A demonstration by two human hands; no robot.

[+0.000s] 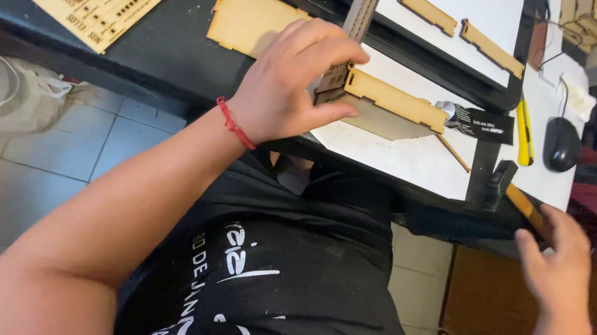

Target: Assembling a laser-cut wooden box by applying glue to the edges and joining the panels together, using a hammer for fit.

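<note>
- Laser-cut wooden box piece [387,99] is pinched at its end by left hand [289,85], fingers curled round the joint w/ an upright strip [363,12]; it's held over the tabletop [177,59] near front edge.
- Right hand [558,265] is spread loosely, fingertips on hammer handle [527,206] at front right corner, not yet gripped.
- Judged: joint is best kept square & steadied before any tapping.
- Cutter [524,132] & mouse [561,143] lie just beyond.
</note>
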